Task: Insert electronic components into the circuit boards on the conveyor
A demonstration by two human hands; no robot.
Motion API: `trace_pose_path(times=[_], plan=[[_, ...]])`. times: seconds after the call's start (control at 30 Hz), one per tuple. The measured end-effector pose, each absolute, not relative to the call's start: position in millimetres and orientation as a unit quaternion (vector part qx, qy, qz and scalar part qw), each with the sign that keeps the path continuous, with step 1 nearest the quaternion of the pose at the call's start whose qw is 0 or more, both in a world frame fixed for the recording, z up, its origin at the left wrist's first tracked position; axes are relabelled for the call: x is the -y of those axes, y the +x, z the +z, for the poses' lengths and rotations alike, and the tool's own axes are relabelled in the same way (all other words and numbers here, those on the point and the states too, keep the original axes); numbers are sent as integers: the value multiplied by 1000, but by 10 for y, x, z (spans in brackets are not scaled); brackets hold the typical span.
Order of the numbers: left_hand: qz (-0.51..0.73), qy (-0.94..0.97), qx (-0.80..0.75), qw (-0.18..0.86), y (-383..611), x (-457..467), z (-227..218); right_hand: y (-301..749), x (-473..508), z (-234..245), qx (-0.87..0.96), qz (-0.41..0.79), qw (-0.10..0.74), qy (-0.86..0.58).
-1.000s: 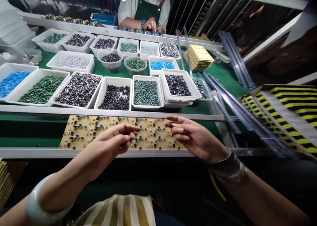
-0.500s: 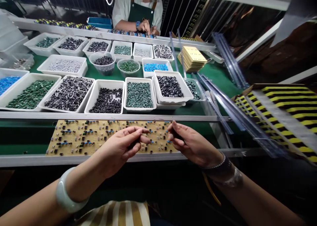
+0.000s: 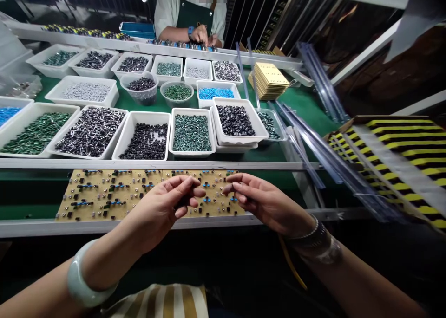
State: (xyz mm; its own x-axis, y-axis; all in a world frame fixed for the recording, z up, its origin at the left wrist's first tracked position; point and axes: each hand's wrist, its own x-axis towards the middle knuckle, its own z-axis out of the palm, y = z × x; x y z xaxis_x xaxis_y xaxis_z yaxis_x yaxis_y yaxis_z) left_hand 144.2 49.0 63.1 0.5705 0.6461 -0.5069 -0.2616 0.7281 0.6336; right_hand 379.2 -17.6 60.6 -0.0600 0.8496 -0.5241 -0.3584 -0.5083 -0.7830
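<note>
A tan circuit board (image 3: pixel 104 192) with blue and black parts lies flat between two metal rails in front of me. My left hand (image 3: pixel 163 206) hovers over its right half, fingers curled and pinched round small dark parts. My right hand (image 3: pixel 261 199) hangs just right of it, over the board's right end, thumb and forefinger pinched together; what they hold is too small to make out. The two hands' fingertips are a short gap apart.
Several white trays (image 3: pixel 190 132) of black, green and blue components fill the green bench behind the board. A stack of bare boards (image 3: pixel 268 79) and clear plastic tubes (image 3: pixel 306 141) lie at right, beside a yellow-black striped box (image 3: pixel 400 151). A person in an apron (image 3: pixel 191 16) works opposite.
The board has slid left along the rails. My right hand has moved left toward my left hand; both stay pinched over the board's right end.
</note>
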Motion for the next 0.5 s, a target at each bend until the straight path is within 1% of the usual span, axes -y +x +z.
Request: trace_pose_path(times=[0.13, 0.23, 0.37, 0.5], plan=[[247, 290, -394, 836, 1422, -513, 591, 3831, 192, 531, 291, 661, 406, -560], [237, 347, -399, 815, 1396, -510, 601, 3885, 218, 513, 373, 616, 353, -598], [222, 476, -408, 746, 1374, -497, 632, 3927, 239, 577, 490, 552, 287, -611], [221, 593, -384, 673, 1362, -521, 588, 3928, 251, 605, 549, 484, 277, -623]])
